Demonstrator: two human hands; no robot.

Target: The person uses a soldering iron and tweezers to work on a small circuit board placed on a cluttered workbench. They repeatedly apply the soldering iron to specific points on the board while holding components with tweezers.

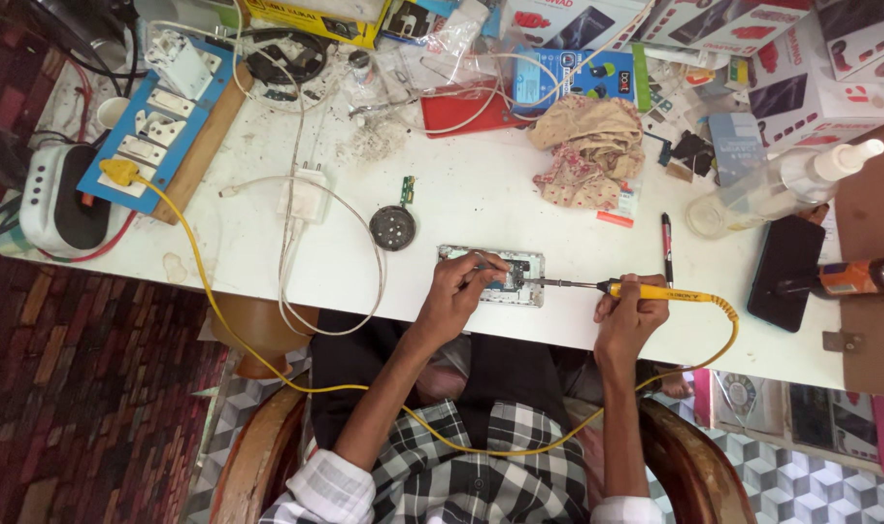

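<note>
While an opened phone (493, 275) lies flat near the front edge of the white counter (481, 184), it is steadied by the left hand (458, 291), whose fingers are curled down onto its left half, with a small dark tool seemingly pinched between them, though this cannot be told for certain. A yellow-handled soldering iron (646, 290) is gripped in the closed fingers of the right hand (628, 315), and its metal tip is laid level against the right side of the phone's exposed board. A yellow cord (201, 281) is seen trailing from the iron's handle, looping across the lap and rising to a blue-and-white switchboard (160, 121) at the counter's left end. A white charger (306, 197) and a round dark part (393, 228) are placed just left of the phone. A crumpled patterned cloth (589, 148) is seen behind it, a pen (667, 249) beside the iron, and a clear spray bottle (782, 186) and dark phone (785, 273) further right.
</note>
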